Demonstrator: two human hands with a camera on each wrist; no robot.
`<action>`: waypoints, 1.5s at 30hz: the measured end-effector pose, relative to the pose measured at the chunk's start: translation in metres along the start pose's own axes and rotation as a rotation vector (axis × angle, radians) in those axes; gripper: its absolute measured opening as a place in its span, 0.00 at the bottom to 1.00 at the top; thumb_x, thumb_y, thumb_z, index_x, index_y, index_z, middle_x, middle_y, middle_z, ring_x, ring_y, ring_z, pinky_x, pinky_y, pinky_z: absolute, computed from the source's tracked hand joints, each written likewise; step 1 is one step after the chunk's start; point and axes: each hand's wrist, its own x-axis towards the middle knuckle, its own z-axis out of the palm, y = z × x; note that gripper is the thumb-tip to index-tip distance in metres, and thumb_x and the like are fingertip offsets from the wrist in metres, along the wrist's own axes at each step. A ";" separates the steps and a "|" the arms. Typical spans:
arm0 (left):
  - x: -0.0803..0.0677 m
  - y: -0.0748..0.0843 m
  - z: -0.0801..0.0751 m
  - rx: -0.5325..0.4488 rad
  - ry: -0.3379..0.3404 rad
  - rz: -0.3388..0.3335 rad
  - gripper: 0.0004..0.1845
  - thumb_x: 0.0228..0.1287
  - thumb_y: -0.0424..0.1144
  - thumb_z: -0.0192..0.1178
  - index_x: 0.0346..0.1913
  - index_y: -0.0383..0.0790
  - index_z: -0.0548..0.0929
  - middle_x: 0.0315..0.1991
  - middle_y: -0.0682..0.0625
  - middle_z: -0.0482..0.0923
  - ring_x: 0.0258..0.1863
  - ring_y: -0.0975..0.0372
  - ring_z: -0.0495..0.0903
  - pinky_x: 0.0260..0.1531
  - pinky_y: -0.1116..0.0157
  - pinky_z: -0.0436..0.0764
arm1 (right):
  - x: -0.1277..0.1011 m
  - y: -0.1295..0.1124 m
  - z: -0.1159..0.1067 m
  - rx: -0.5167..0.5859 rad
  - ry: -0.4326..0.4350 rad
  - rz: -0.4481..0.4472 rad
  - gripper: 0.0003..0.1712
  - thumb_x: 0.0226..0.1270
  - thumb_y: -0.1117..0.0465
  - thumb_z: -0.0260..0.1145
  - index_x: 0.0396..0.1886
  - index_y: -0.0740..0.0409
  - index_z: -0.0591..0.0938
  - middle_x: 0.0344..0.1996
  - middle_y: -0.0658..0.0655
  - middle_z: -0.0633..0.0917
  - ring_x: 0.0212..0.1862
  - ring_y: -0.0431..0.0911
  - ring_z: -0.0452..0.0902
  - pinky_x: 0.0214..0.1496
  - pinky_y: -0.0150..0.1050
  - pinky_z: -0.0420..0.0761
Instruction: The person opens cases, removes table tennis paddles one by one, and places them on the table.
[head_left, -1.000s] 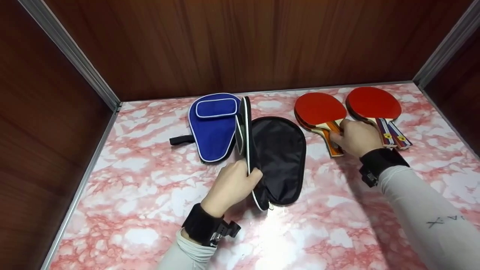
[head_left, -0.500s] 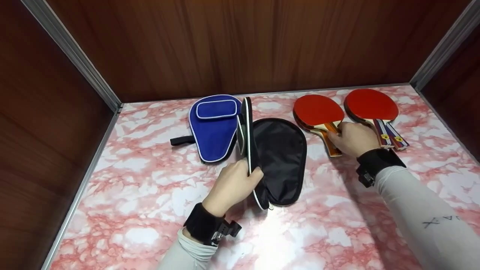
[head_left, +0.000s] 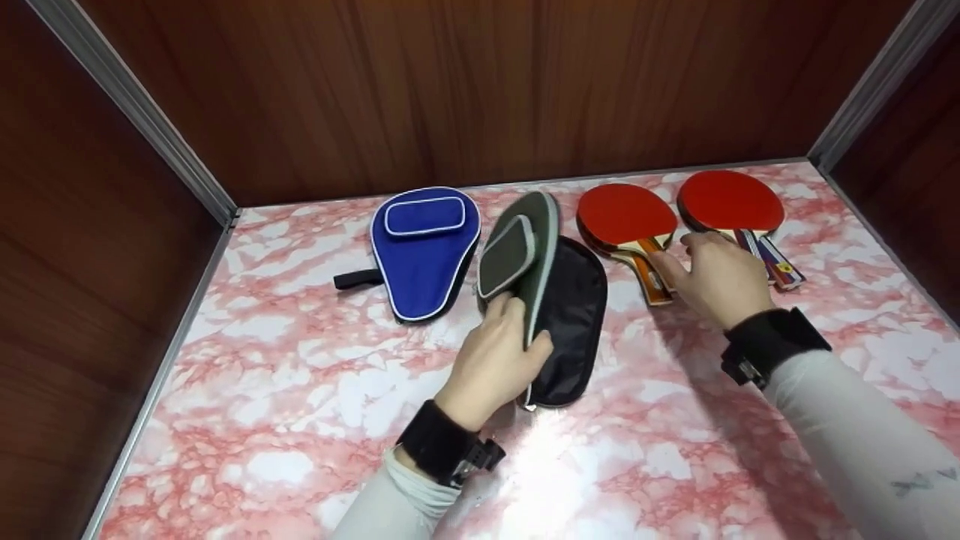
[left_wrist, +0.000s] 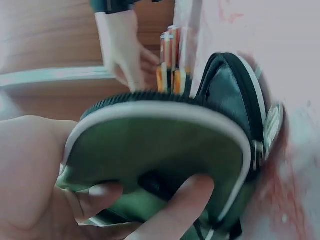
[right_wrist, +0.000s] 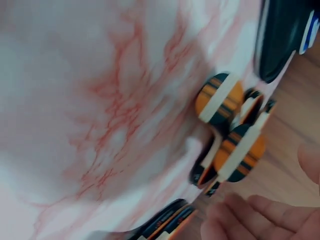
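My left hand (head_left: 499, 356) grips the raised flap of a green paddle case (head_left: 541, 225), thumb on one side and fingers on the other. The flap leans rightward, showing its outer pocket. Under it lies the case's black half (head_left: 581, 322); in the left wrist view the green case (left_wrist: 145, 145) has its zip undone. My right hand (head_left: 720, 277) hovers with relaxed fingers beside two stacked table tennis paddles (head_left: 626, 217) with orange-striped handles. From the right wrist, a gap shows between thumb and fingers, and the striped handles (right_wrist: 240, 152) stand apart from them.
A blue paddle case (head_left: 424, 262) with white piping and a black strap lies left of the green one. Another pair of red paddles (head_left: 731, 201) rests at the back right. Dark wood panels (head_left: 450, 90) wall in the marbled tabletop (head_left: 285, 420).
The flap in my left hand has swung from upright and edge-on toward the right, turning its green outside to view. My right hand has come off the orange-striped paddle handles.
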 end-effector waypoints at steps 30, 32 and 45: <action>0.006 0.026 0.050 0.490 0.015 0.021 0.21 0.73 0.56 0.68 0.46 0.39 0.84 0.33 0.42 0.88 0.33 0.50 0.88 0.30 0.54 0.85 | -0.049 -0.045 0.027 0.089 0.137 -0.245 0.26 0.78 0.56 0.73 0.65 0.71 0.84 0.60 0.71 0.85 0.58 0.68 0.84 0.60 0.69 0.81; 0.005 0.028 0.048 0.484 -0.034 0.010 0.26 0.75 0.61 0.67 0.50 0.38 0.85 0.36 0.40 0.89 0.36 0.49 0.89 0.33 0.53 0.86 | -0.049 -0.046 0.027 0.091 0.134 -0.248 0.26 0.79 0.56 0.73 0.65 0.71 0.84 0.60 0.71 0.85 0.58 0.68 0.84 0.61 0.69 0.81; 0.009 -0.001 0.013 0.260 0.048 0.194 0.11 0.77 0.42 0.69 0.47 0.36 0.86 0.36 0.42 0.86 0.39 0.46 0.89 0.39 0.50 0.87 | -0.053 -0.046 0.025 0.100 0.160 -0.308 0.25 0.77 0.59 0.73 0.66 0.71 0.84 0.63 0.71 0.85 0.65 0.68 0.82 0.66 0.67 0.79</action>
